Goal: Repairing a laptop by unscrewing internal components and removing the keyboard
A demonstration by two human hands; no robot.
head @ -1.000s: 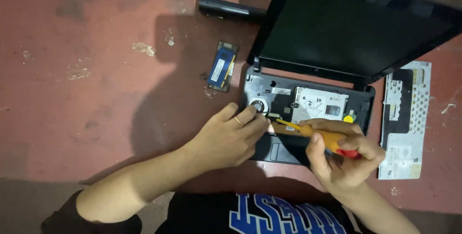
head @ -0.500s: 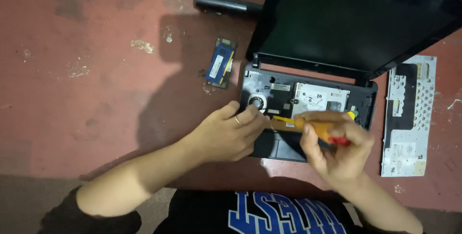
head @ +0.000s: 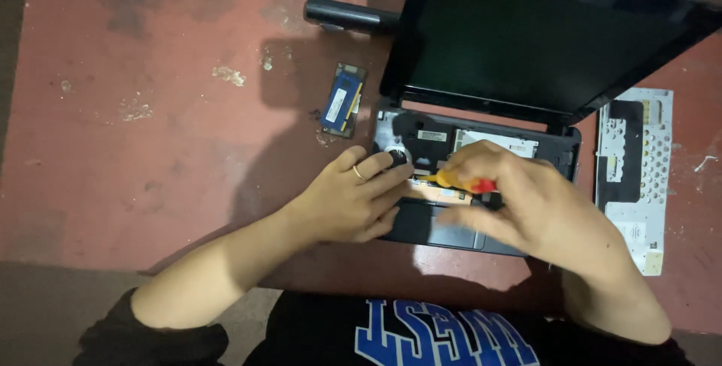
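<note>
Red, scuffed floor point(head: 150, 148) lay under our opened laptop point(head: 481, 148) (lid up); our right hand point(head: 526, 200) gripped a screwdriver point(head: 459, 182), our left hand point(head: 353, 200) rested half-curled, grasping nothing.

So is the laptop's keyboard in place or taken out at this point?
Out. The laptop base shows bare internals where keys would sit, and the keyboard lies face down on the floor beside it.

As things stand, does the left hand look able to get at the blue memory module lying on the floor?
Probably yes: the left hand rests at the laptop's left edge, and the memory module lies uncovered on the red floor just beyond it, with nothing between.
</note>
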